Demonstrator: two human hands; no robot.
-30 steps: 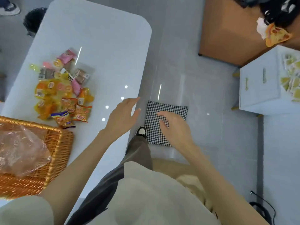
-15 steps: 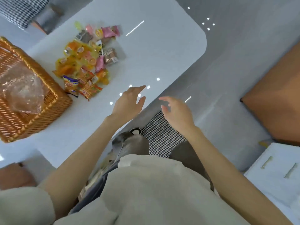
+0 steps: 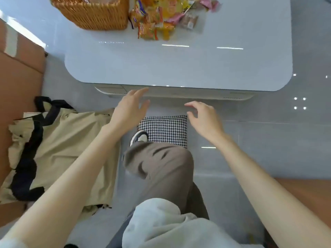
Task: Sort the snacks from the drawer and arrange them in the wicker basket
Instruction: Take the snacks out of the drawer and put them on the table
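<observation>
Glossy rounded table point(image 3: 179, 68): woven wicker basket point(image 3: 93, 15), crinkly snacks point(image 3: 155, 20) beside.

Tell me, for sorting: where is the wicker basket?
Head view, upper left: the wicker basket sits on the white table, snack pile immediately to its right.

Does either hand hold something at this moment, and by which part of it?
Nothing is held. The left hand and the right hand are both empty, with relaxed fingers.
</observation>
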